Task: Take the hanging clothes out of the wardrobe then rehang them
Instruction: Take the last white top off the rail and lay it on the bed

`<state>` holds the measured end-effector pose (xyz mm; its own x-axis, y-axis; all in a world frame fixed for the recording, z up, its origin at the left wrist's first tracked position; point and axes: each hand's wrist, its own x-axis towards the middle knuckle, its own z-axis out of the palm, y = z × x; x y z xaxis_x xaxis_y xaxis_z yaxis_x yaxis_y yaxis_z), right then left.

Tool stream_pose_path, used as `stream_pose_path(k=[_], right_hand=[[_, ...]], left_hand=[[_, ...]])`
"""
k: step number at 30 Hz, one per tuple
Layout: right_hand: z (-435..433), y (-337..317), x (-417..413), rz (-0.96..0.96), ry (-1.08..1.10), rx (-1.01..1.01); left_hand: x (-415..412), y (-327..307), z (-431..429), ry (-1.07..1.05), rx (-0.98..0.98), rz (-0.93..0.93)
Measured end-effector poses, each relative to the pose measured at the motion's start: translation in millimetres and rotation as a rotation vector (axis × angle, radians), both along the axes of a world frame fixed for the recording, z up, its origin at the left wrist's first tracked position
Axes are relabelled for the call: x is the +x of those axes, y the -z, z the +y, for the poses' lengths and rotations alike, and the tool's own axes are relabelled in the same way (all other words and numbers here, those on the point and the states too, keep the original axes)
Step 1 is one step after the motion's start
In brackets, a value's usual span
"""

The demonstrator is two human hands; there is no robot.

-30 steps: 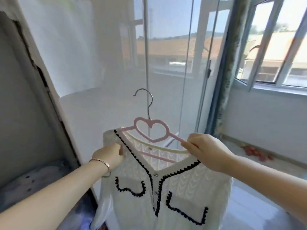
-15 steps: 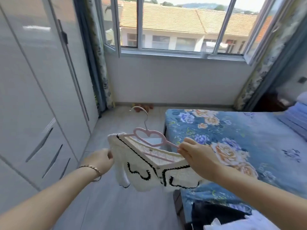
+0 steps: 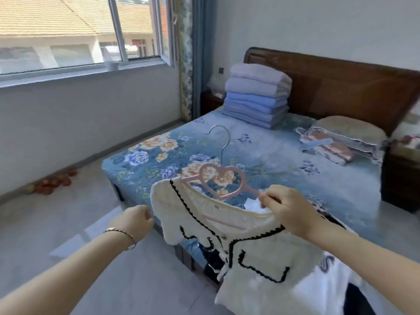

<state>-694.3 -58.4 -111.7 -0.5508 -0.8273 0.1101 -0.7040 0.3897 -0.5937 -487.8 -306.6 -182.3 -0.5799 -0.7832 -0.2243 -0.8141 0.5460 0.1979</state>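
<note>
Cardigan (image 3: 261, 258), white knit with black trim, is on a pink heart hanger (image 3: 248, 189), held in the air over the near corner of the bed (image 3: 284, 160), tilted, hem low to the right. Right grip (image 3: 288, 212) pinches the hanger arm at the cardigan's shoulder. Left grip (image 3: 134, 220) is curled, bracelet (image 3: 123, 233) on its wrist, at the edge of the other shoulder; can't tell if it holds the cloth. More clothes (image 3: 327, 262) lie under the cardigan on the bed corner. Folded blankets (image 3: 258, 98) are stacked by the headboard (image 3: 341, 87), pillow (image 3: 347, 130) beside them. Window (image 3: 68, 42) and curtain (image 3: 195, 53) on the left. Reddish round things (image 3: 54, 183) lie on the floor (image 3: 79, 212) by the wall.
</note>
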Motion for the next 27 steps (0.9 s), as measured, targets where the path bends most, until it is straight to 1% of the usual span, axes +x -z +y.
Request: stream_pose_path(k=[4,6,9,12,15,19,24,27], right_hand=[[58,-7,-28,-0.107,0.191,0.006],[83,-16,-48,-0.115,0.273,0.009],[115,-23,-88,-0.049,0.396,0.001],[138,-4,-140,0.047,0.501,-0.006],[149,42,-197,0.067,0.6,0.052],[157,123,-280,0.036,0.684,0.129],[156,249,-383,0.011,0.704,0.27],[148,328,-426,-0.06,0.708,0.362]], left_hand=[[-63,3,19,0.191,0.036,0.03],[-96,2,35,0.278,0.041,0.046],[-143,9,58,0.363,0.036,0.04],[-189,29,78,0.424,0.037,0.023],[-236,63,94,0.437,0.086,-0.04],[-313,109,106,0.416,0.15,-0.141],[-418,169,115,0.357,0.197,-0.214],[-465,220,123,0.33,0.222,-0.257]])
